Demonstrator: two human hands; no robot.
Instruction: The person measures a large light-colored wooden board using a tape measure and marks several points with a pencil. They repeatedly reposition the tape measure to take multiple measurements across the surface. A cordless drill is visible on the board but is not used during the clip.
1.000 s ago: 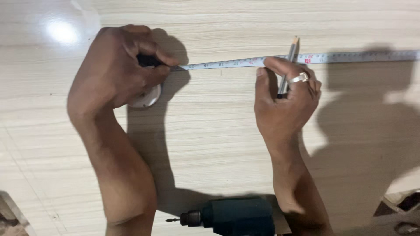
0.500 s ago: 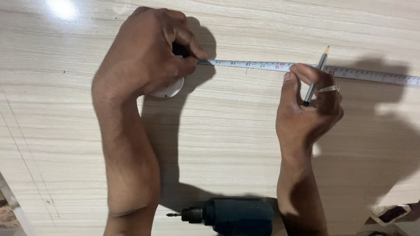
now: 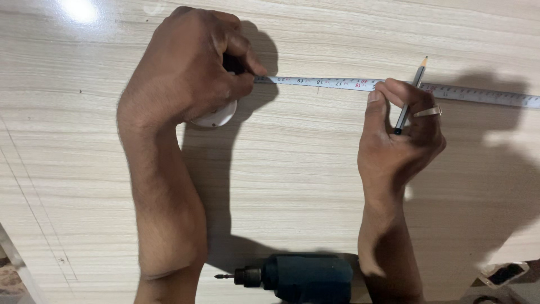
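Observation:
My left hand is closed over a white tape measure case on a pale wood-grain board. The tape's blade runs from that hand to the right, flat on the board, past the frame's right edge. My right hand presses the blade down with its thumb and holds a pencil between its fingers, tip pointing up and away. A ring sits on one finger of that hand.
A dark teal power drill with a driver bit pointing left lies on the board between my forearms at the bottom edge. A small white-and-dark object lies at the bottom right. The board's left edge runs diagonally at the lower left.
Both hands have shifted in the view together with the tape, now lying further right and slightly lower than one second ago. The grip on the tape case and on the pencil is unchanged.

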